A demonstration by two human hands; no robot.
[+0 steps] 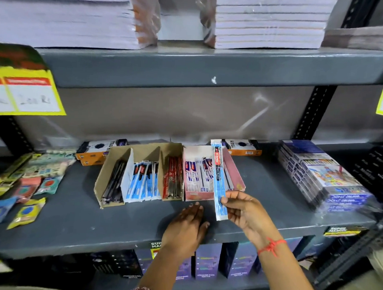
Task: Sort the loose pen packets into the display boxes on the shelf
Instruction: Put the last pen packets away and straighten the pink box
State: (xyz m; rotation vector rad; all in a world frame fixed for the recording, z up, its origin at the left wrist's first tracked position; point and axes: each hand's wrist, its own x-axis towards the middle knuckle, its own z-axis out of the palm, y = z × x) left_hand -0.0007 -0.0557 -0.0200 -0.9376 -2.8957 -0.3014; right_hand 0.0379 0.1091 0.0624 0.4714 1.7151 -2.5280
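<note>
My right hand (pixel 243 209) pinches a long blue pen packet (pixel 218 179) near its lower end and holds it upright in front of the pink display box (pixel 233 170). That box holds white and blue pen packets. Left of it stands a brown cardboard display box (pixel 110 163) with dividers, holding black pens, blue packets (pixel 144 180) and red packets (pixel 173 179). My left hand (pixel 188 225) lies flat, palm down, on the grey shelf (pixel 73 216) just in front of the boxes, holding nothing.
Eraser and sharpener packets (pixel 31 181) lie loose at the shelf's left. Two orange-and-black boxes (pixel 98 150) stand behind the display boxes. A stack of blue colour-pencil packs (pixel 323 177) fills the right. Notebook stacks (pixel 268 21) sit on the shelf above; purple boxes (pixel 207 261) stand below.
</note>
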